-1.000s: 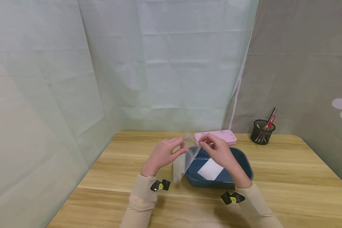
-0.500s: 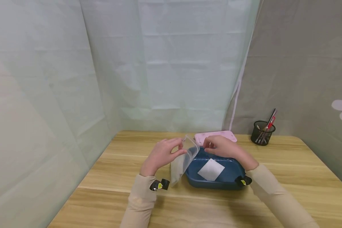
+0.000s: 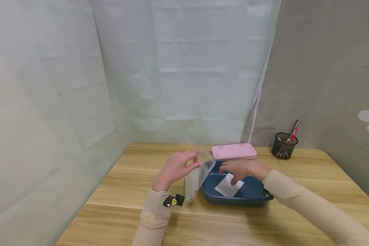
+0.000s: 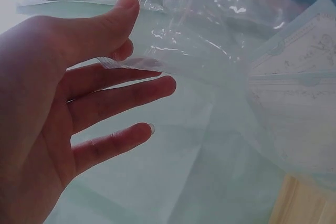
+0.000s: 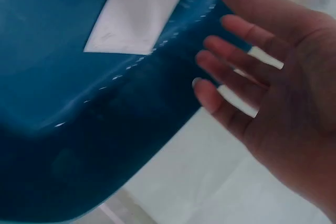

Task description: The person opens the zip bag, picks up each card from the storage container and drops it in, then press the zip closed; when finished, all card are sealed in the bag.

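Note:
My left hand [image 3: 176, 168] pinches the top edge of a clear plastic bag [image 3: 191, 186], whose mouth gapes toward the right. Printed pale paper or cards [image 4: 296, 93] show through the bag in the left wrist view. The other left fingers [image 4: 123, 100] stand apart from the plastic. Over the dark blue tub [image 3: 238, 202] hovers my right hand [image 3: 240, 168], with spread fingers and nothing in them. A white piece of paper [image 3: 227, 189] lies in the tub, below my right thumb; the right wrist view shows the hand apart from this paper [image 5: 137, 17].
A pink case [image 3: 233, 151] lies behind the tub. At the back right stands a black mesh cup [image 3: 284, 150] holding pens and a red item. Pale cloth [image 3: 187, 85] hangs behind the wooden table [image 3: 123, 208].
My right hand has let go of the bag's edge, moved right and lowered over the tub, its fingers spreading. My left hand keeps its pinch on the bag, almost unmoved.

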`<state>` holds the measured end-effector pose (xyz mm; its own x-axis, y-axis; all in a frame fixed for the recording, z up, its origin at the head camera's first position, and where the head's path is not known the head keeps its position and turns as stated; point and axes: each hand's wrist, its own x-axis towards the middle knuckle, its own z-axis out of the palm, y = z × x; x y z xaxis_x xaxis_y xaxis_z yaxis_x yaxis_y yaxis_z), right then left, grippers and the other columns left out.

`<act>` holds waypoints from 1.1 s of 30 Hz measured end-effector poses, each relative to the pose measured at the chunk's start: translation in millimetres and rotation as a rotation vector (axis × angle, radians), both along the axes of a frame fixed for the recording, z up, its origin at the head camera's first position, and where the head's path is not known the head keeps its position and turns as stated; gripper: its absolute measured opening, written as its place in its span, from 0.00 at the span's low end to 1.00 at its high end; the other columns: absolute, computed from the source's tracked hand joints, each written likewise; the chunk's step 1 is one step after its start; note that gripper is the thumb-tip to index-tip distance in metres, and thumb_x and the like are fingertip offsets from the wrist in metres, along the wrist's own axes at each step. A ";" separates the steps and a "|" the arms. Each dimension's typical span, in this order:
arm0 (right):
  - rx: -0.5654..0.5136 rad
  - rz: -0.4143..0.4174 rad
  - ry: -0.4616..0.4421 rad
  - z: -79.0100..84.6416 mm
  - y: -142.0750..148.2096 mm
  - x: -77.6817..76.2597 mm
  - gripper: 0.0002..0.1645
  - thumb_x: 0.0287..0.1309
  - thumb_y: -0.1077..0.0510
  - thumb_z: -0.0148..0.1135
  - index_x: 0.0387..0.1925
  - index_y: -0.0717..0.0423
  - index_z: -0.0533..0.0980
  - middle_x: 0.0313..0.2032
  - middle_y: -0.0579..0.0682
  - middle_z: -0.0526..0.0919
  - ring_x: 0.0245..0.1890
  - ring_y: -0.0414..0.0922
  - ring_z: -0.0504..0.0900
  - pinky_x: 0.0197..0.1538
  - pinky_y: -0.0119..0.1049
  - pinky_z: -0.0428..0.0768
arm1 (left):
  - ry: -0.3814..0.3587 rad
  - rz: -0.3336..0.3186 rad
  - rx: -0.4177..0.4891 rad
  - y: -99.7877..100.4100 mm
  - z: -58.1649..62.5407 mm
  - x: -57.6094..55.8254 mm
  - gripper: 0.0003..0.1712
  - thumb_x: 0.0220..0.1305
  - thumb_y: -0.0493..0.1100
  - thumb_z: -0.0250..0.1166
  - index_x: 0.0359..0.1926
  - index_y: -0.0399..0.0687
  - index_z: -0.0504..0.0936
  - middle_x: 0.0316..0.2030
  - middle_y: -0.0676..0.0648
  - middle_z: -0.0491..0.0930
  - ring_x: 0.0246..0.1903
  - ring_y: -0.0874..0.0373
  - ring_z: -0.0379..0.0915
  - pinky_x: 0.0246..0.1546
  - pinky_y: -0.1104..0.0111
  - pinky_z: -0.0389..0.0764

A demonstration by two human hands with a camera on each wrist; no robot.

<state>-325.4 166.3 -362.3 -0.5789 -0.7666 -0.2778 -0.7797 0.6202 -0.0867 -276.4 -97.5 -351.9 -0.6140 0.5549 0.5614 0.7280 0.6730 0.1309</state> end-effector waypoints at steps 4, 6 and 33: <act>0.039 -0.022 -0.033 -7.2 0.5 -6.1 0.32 0.47 0.60 0.75 0.56 0.52 0.73 0.54 0.52 0.76 0.53 0.48 0.76 0.57 0.44 0.77 | 0.013 -0.010 -0.028 1.5 -1.2 -0.7 0.12 0.61 0.52 0.67 0.32 0.53 0.75 0.39 0.53 0.85 0.23 0.62 0.69 0.30 0.72 0.71; 0.066 -0.027 -0.036 -10.3 0.0 -8.3 0.36 0.46 0.60 0.76 0.57 0.50 0.71 0.55 0.51 0.74 0.53 0.47 0.74 0.56 0.43 0.77 | 0.016 -0.007 -0.041 2.5 -2.1 -1.7 0.12 0.61 0.53 0.67 0.32 0.53 0.74 0.39 0.54 0.85 0.23 0.62 0.69 0.30 0.72 0.71; 0.351 -0.075 0.116 -33.2 -4.7 -12.3 0.35 0.42 0.53 0.79 0.50 0.42 0.67 0.53 0.48 0.74 0.51 0.44 0.72 0.58 0.41 0.76 | -0.036 0.056 -0.030 1.3 -2.8 -2.2 0.13 0.58 0.52 0.69 0.29 0.53 0.75 0.24 0.56 0.77 0.19 0.65 0.61 0.26 0.74 0.63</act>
<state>-337.6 161.6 -395.5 -0.6725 -0.5908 -0.4457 -0.7234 0.6518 0.2276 -278.5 -96.2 -354.7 -0.6638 0.5359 0.5218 0.6845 0.7164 0.1351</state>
